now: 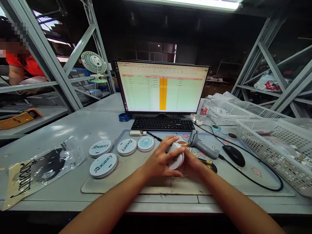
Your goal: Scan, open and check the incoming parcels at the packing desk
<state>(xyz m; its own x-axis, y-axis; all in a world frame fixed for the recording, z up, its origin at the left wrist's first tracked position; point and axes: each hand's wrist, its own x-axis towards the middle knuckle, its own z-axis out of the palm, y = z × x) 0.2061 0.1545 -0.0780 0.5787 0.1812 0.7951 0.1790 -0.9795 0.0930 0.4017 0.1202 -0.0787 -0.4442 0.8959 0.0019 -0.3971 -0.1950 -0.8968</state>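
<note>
Over the desk mat, my left hand (162, 157) has its fingers curled over a flat, round white case with dark lettering (177, 159), held tilted on its edge. My right hand (191, 161) closes on the case's far right side, its fingertips partly hidden. Similar round cases lie to the left: one printed "beauty" (103, 164) at the front, another (100, 147) behind it, a third (126, 146) nearer the mat's middle. Beside that one is a smaller case with a blue label (145, 143). A grey barcode scanner (203, 146) rests right of my hands.
A monitor (161, 87) showing a spreadsheet stands behind a black keyboard (163, 123). White perforated baskets (263, 128) line the right, near a black mouse (234, 155) and cable. A clear printed bag (46, 169) lies left. Another person in red (30, 66) is beyond the metal frame.
</note>
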